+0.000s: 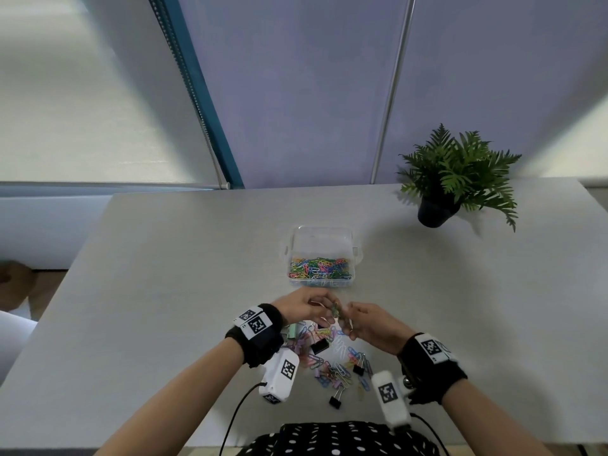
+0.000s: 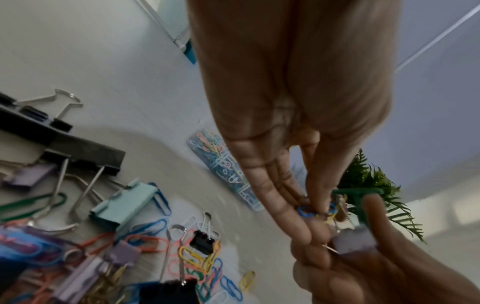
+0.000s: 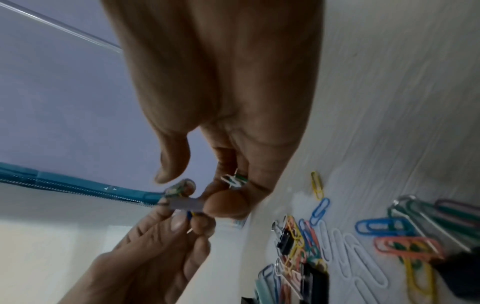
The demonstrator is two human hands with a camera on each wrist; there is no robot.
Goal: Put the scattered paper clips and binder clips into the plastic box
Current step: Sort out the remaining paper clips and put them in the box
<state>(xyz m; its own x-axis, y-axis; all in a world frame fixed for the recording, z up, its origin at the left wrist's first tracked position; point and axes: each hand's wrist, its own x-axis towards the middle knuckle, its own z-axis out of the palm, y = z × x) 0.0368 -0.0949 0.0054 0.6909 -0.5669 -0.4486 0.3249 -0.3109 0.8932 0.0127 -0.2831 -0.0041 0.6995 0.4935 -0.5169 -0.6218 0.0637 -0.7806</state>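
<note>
The clear plastic box [image 1: 321,238] stands mid-table with several coloured paper clips in it. Just in front of it my hands meet above the table over one tangled bunch of clips [image 1: 337,312]. My left hand [image 1: 324,311] pinches blue and yellow paper clips [image 2: 315,211] between thumb and fingers. My right hand [image 1: 353,320] pinches a small lilac binder clip [image 2: 353,240] [image 3: 187,205] with green and white paper clips [image 3: 233,180] caught on it. A scattered pile of paper clips and binder clips [image 1: 339,357] lies under my wrists.
A potted fern [image 1: 454,179] stands at the table's far right. In the pile lie black binder clips [image 1: 319,347], a mint one [image 2: 124,205] and lilac ones [image 2: 122,255]. One small black binder clip [image 1: 336,398] lies nearest me.
</note>
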